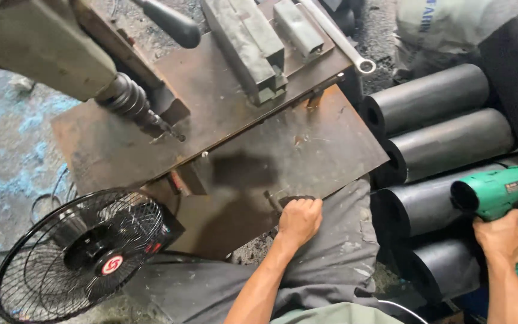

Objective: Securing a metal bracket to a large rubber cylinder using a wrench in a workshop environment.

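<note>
My left hand (298, 220) is closed around a small dark metal part at the near edge of a rusty steel plate (283, 144). My right hand (501, 236) grips the handle of a green power tool (494, 191), held out to the right over black rubber rollers (445, 141). The tool's muzzle points left. My grey trousers (331, 258) show below the plate.
A drill press head (37, 42) and chuck (136, 108) hang over the plate at upper left. Steel blocks (250, 42) and a spanner (337, 36) lie at the far end. A black fan (85, 255) stands at lower left. Another person's clothing (469, 30) shows top right.
</note>
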